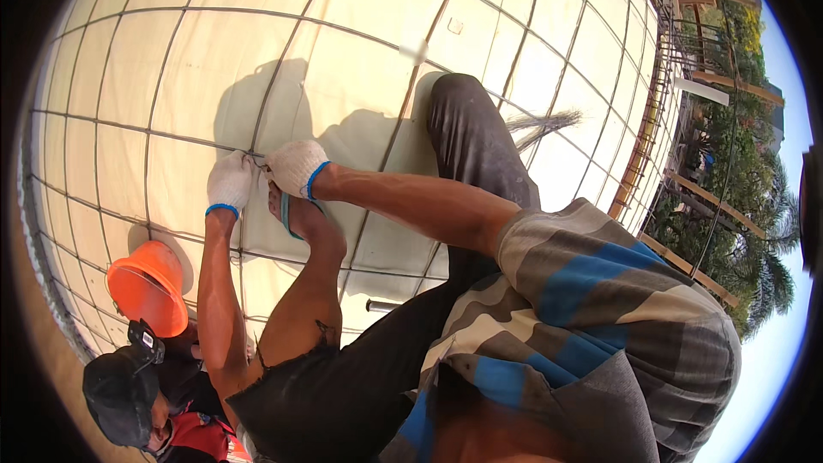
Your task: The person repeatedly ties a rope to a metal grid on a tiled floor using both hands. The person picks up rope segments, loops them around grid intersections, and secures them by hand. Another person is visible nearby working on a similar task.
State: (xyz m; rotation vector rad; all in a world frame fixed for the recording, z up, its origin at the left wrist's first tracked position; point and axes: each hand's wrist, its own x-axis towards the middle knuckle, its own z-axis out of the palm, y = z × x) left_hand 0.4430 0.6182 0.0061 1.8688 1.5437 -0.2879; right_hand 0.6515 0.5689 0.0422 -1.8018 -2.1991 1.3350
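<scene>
Both my hands wear white knit gloves with blue cuffs and meet at a crossing of the steel bar mesh (302, 17). My left hand (230, 182) is closed, its fingertips against the crossing; what they pinch is hidden. Just right of it, my right hand (294, 165) is closed on a thin dark wire (260, 163), whose ends mostly disappear between the gloves. My sandalled foot (296, 216) stands right below the hands. A bundle of thin wires (544, 124) lies on the mesh, beyond my bent knee (467, 111).
An orange bucket (150, 287) stands at left, beside a co-worker in a dark cap (120, 394). Pale sheeting (360, 60) lies under the bars. A short metal tube (381, 305) lies near my leg. Along the right edge run a rebar cage (639, 150) and wooden planks (716, 204).
</scene>
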